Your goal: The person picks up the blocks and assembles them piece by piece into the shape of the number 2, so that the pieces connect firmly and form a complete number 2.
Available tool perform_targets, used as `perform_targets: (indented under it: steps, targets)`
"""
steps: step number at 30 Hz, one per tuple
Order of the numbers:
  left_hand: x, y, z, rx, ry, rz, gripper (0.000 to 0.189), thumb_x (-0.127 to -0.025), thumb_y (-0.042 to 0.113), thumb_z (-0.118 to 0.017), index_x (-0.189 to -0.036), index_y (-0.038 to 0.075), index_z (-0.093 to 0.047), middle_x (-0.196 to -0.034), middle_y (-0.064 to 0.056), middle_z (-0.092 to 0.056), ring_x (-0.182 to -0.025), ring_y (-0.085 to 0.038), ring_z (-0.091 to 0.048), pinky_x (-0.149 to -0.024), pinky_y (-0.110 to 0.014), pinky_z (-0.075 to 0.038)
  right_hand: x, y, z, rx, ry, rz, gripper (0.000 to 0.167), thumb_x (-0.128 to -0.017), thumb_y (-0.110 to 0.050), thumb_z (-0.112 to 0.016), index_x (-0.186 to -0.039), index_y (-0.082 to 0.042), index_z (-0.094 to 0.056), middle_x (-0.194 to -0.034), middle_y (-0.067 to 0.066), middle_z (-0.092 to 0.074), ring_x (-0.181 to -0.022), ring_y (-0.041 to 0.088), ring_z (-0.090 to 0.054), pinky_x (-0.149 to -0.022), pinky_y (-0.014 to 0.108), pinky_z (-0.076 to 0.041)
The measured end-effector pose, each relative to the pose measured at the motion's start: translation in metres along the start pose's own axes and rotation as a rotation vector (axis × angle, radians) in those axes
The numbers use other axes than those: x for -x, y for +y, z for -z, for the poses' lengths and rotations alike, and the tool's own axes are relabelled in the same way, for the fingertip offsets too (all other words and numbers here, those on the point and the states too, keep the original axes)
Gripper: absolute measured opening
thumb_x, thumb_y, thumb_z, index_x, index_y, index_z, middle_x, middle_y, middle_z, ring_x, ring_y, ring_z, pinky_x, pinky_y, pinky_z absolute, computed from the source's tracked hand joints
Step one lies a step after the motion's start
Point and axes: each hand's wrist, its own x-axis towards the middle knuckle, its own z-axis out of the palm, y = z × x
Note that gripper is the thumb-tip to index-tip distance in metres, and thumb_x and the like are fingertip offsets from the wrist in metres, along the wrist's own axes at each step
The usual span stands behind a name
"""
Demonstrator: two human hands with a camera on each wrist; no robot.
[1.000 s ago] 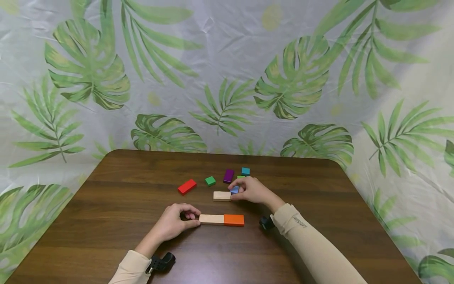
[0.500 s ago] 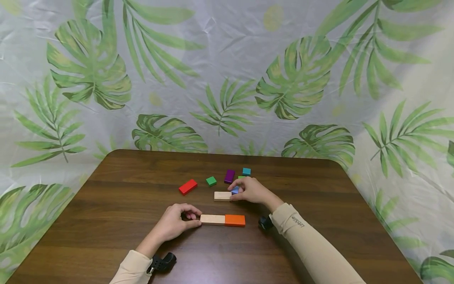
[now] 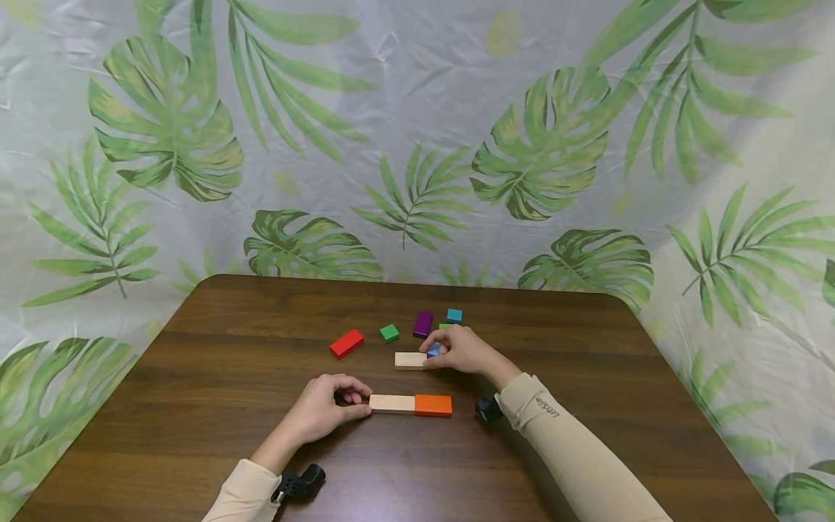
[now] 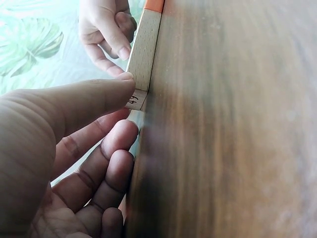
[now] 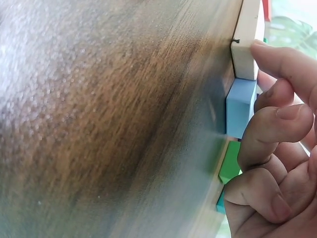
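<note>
My left hand holds the left end of a plain wooden block between thumb and index finger. An orange block lies end to end with it on the right. In the left wrist view, that wooden block shows a small printed mark on its end. Farther back, my right hand pinches the right end of a second, paler wooden block. Beside those fingers a blue block is partly covered; in the right wrist view this blue block stands close by the pale block's end.
On the brown table behind the hands lie a red block, a green block, a purple block and a light blue block. A bright green block is mostly hidden behind the right hand.
Both hands and all blocks keep their places relative to the table. The whole head view has shifted very slightly to the right.
</note>
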Motion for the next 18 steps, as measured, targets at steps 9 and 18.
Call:
perform_targets:
  steps: [9,18]
  targets:
    - [0.0002,-0.0006,-0.0002,0.001,-0.001,-0.002,0.014,-0.087,0.019,-0.090,-0.099,0.018,-0.082,-0.082,0.010,-0.067,-0.077,-0.003,-0.059,-0.073,-0.022,-0.048,-0.0018,-0.0010,-0.0012,0.011,-0.005,-0.007,0.020,-0.094,-0.022,-0.085,-0.112,-0.013,-0.080,-0.065,-0.006,-0.048,-0.060,0.009,-0.040,-0.061,0.022,-0.036]
    - [0.0007,0.0005,0.0000,0.010,0.004,-0.001,0.014,-0.087,0.019,-0.090,-0.099,0.018,-0.082,-0.082,0.010,-0.067,-0.077,-0.002,-0.058,-0.073,-0.021,-0.048,-0.0026,-0.0049,-0.0024,0.013,-0.014,-0.011,0.018,-0.096,-0.020,-0.083,-0.113,-0.013,-0.081,-0.064,-0.007,-0.045,-0.059,0.009,-0.039,-0.061,0.022,-0.034]
